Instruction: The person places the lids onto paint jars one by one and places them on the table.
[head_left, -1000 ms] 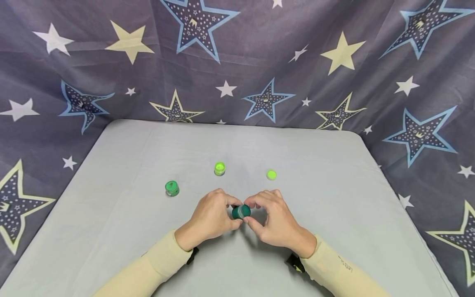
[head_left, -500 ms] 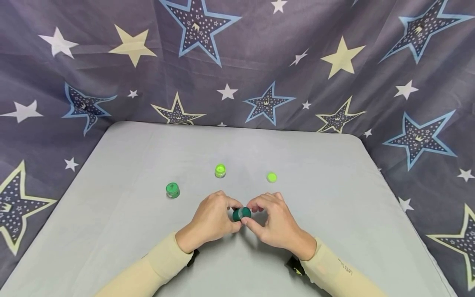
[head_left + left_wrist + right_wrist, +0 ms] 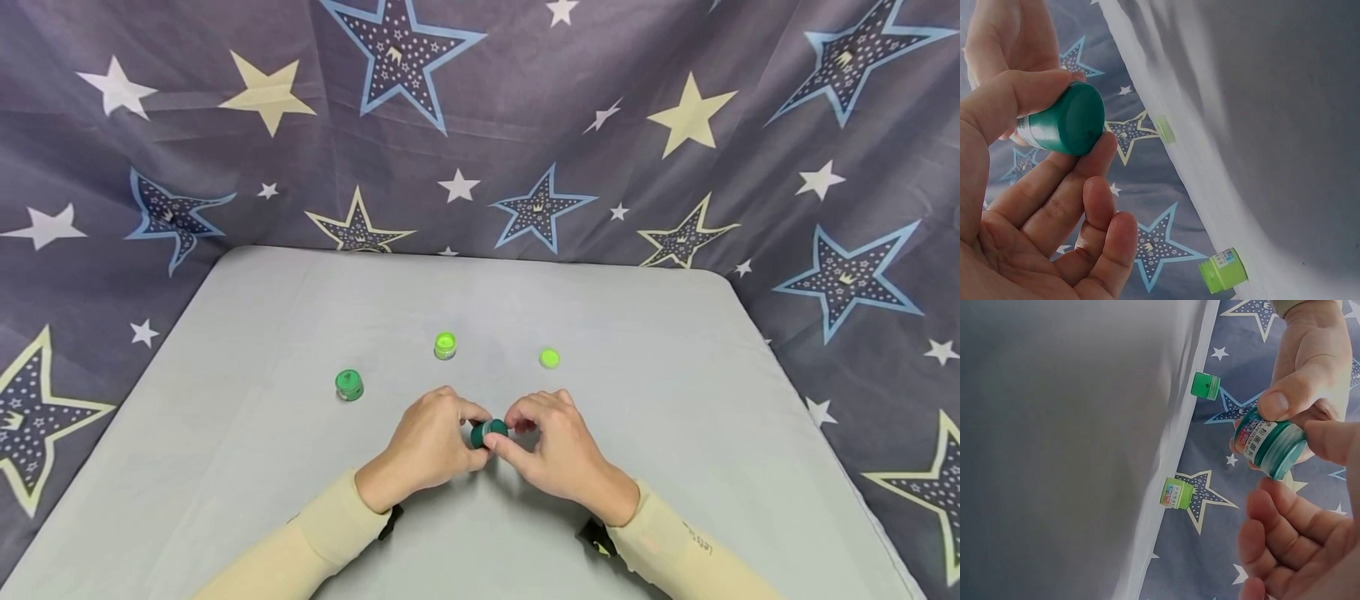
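My left hand grips a dark green paint jar between thumb and fingers. The jar is tipped on its side above the table, base to the left and lid to the right. At the lid is my right hand, its thumb and index fingertip on opposite sides of the rim. A printed label wraps the jar in the right wrist view. The left wrist view shows the jar's round base, with my left thumb and fingers about it.
Beyond the hands, a lime green jar stands uncapped on the grey-covered table. Its apparent lid, a lime disc, lies to the right. A mid-green jar stands at left. A star-patterned curtain hangs behind.
My right index finger has shifted a little away to the right, and the right thumb has slid slightly left over the jar. The left hand and its grip look the same.
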`<state>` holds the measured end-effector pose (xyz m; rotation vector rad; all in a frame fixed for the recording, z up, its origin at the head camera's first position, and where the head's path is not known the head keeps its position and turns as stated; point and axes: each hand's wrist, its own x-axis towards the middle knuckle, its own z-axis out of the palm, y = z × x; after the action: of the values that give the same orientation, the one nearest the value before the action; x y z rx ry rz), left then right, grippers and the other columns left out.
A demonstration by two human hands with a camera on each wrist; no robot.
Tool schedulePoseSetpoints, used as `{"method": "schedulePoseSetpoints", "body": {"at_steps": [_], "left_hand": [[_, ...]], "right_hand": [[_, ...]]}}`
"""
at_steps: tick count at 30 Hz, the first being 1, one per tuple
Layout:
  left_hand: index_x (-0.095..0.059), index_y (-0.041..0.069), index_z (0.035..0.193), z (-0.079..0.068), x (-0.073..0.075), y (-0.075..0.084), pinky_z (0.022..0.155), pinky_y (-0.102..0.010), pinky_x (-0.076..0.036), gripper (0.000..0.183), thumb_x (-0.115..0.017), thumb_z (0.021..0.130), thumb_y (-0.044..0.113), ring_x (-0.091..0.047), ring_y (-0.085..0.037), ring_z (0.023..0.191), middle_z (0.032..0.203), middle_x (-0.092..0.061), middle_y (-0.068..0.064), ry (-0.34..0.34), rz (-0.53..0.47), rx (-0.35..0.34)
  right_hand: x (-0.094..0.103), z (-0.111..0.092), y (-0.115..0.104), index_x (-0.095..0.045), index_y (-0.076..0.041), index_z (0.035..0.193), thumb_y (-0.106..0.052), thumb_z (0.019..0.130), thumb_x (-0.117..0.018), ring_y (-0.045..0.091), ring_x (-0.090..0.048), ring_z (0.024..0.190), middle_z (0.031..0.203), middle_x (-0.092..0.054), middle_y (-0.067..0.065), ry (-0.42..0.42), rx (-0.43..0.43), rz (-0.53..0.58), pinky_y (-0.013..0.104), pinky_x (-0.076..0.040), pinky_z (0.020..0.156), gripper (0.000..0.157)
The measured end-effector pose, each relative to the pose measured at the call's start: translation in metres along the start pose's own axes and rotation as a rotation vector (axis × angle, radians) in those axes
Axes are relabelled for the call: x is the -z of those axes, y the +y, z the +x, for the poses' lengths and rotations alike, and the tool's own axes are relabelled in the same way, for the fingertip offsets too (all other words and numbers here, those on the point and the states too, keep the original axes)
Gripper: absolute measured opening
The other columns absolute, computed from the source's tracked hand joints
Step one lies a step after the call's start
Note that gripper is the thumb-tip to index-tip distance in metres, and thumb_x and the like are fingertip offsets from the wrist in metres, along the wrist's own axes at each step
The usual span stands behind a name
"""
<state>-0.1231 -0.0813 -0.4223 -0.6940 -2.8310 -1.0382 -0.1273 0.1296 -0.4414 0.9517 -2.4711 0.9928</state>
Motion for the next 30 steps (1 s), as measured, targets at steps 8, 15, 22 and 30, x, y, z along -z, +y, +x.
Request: {"method": "schedulePoseSetpoints", "body": {"at_steps": [8, 15, 22, 30], "left_hand": [[-0.083, 0.015, 0.093, -0.0003, 0.0002, 0.0006, 0.064, -0.025, -0.044, 0.027, -0.092, 0.067, 0.02, -0.051, -0.007, 0.074, 0.084, -0.072, 0.009, 0.0, 0.003, 0.004], [-0.083, 0.016, 0.093, 0.0002, 0.0, -0.0002, 0.065, -0.026, -0.045, 0.027, -0.092, 0.068, 0.02, -0.053, -0.007, 0.076, 0.084, -0.073, 0.009, 0.001, -0.004, -0.002], [-0.083, 0.018, 0.091, -0.0001, 0.0005, -0.0006, 0.064, -0.025, -0.045, 0.026, -0.093, 0.067, 0.019, -0.053, -0.006, 0.076, 0.082, -0.072, 0.012, 0.011, 0.003, -0.017], [-0.083, 0.02, 0.091, -0.0003, 0.0013, -0.0002, 0.065, -0.025, -0.045, 0.025, -0.093, 0.068, 0.02, -0.053, -0.006, 0.076, 0.08, -0.071, 0.015, 0.009, 0.005, -0.024]], "right_hand": [[-0.0001, 0.0013, -0.0012, -0.065, -0.019, 0.078, -0.037, 0.088, -0.081, 0.011, -0.056, 0.064, 0.071, -0.063, -0.007, -0.015, -0.009, -0.016, 0.029, -0.034, 0.069, 0.026], [0.0016, 0.0006, -0.0002, -0.068, -0.016, 0.086, -0.042, 0.089, -0.079, 0.014, -0.058, 0.073, 0.079, -0.066, -0.004, -0.003, -0.024, -0.016, 0.032, -0.035, 0.073, 0.029], [0.0036, 0.0019, 0.0003, -0.069, -0.012, 0.107, -0.024, 0.081, -0.082, 0.02, -0.061, 0.086, 0.096, -0.069, -0.003, 0.009, 0.066, 0.066, 0.036, -0.036, 0.081, 0.031], [0.0013, 0.0013, 0.0007, -0.069, -0.015, 0.109, -0.016, 0.078, -0.08, 0.016, -0.063, 0.088, 0.102, -0.069, -0.01, -0.009, 0.126, 0.085, 0.035, -0.035, 0.084, 0.032]]}}
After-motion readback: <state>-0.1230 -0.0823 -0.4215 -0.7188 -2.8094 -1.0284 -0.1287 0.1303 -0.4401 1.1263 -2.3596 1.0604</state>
